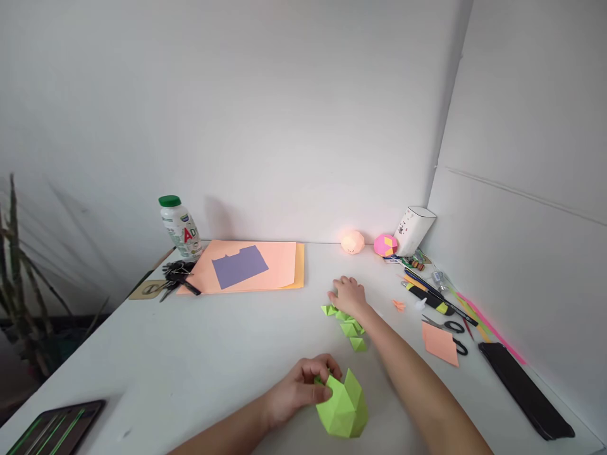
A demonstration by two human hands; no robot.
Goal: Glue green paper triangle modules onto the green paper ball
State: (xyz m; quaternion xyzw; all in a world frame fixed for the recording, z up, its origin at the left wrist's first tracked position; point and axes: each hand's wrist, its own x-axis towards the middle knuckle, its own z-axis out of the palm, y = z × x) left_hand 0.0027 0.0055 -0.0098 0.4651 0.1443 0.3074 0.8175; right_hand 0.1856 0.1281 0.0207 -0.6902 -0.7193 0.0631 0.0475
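My left hand [308, 385] grips a light-green faceted paper ball [342, 407] by its upper left edge, thumb outside. The ball is partly built, with pointed flaps standing up around its open top. Farther forward, my right hand [348, 296] is stretched over a small group of green folded paper pieces [349, 327], its fingers apart. Part of the group lies under the palm and wrist, so I cannot see whether the fingertips touch a piece. One loose green piece [358, 344] lies nearest to me.
Pink paper sheets [284, 265] with a purple piece [241, 266] lie back left, near keys [177, 272] and a white bottle [183, 230]. Two paper balls [352, 242] stand by the wall. Scissors [454, 327], a cutter [429, 298] and a black case [524, 388] line the right side.
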